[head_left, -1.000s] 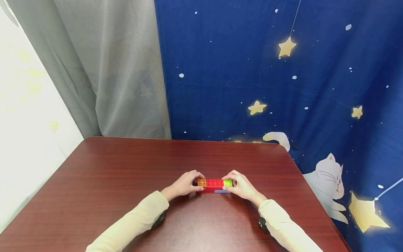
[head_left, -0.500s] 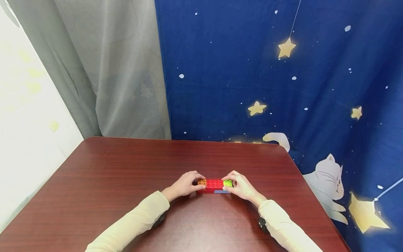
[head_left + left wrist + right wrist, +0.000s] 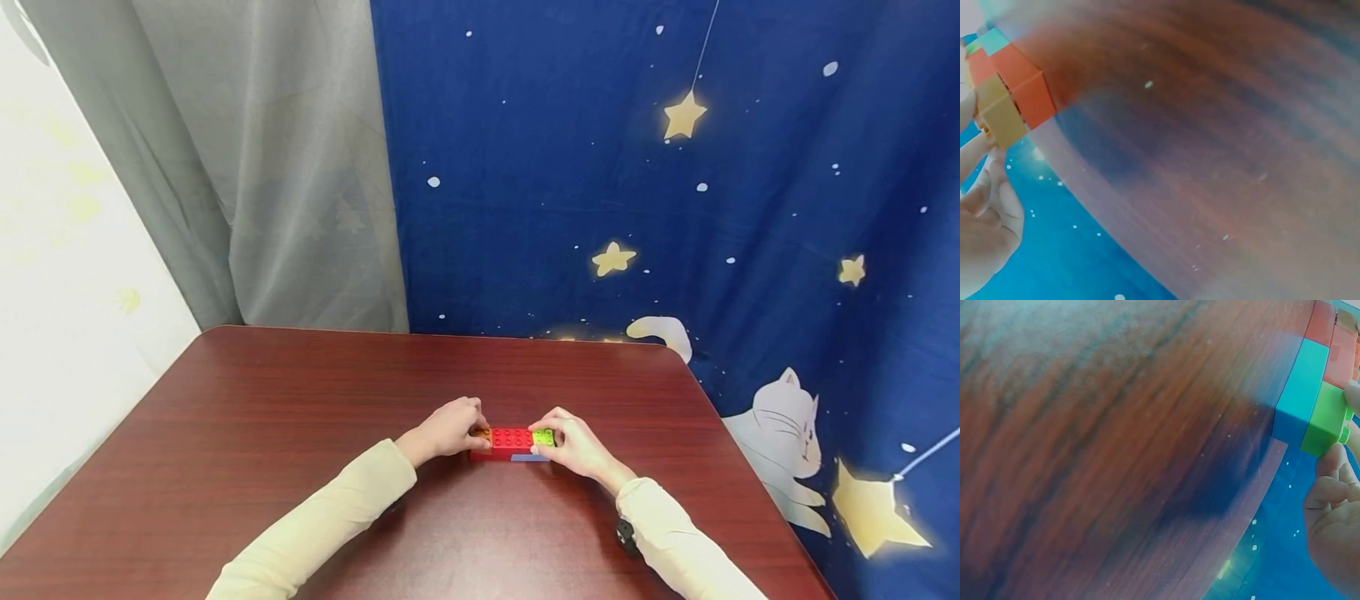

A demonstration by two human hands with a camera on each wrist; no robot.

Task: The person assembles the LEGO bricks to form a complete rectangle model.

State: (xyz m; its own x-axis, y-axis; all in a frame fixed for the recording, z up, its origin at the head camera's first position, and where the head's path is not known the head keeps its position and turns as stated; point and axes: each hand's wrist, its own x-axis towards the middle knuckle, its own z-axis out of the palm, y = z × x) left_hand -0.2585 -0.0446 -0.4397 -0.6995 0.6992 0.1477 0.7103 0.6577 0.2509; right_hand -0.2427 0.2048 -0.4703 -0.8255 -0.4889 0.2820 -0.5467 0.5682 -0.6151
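A two-layer row of toy building bricks lies across the table. Its upper layer has an orange brick (image 3: 1002, 114) at the left, a red brick (image 3: 512, 437) in the middle and a lime green brick (image 3: 543, 437) at the right. Below them are a lower red brick (image 3: 1030, 87) and a blue brick (image 3: 1300, 394). My left hand (image 3: 450, 427) pinches the orange brick between thumb and fingers, hiding most of it from above. A thin dark seam shows between orange and lower red in the left wrist view. The green brick is pinched by my right hand (image 3: 576, 446).
The dark red wooden table (image 3: 337, 375) extends on all sides of the bricks. Behind it hang a grey curtain (image 3: 315, 167) and a blue star-patterned curtain (image 3: 525, 167). A black wrist device (image 3: 625, 532) sits at the right sleeve.
My left hand has turned over and its wrist has risen, moving slightly right and up, so it covers more of the orange brick. The right hand keeps its place on the green brick.
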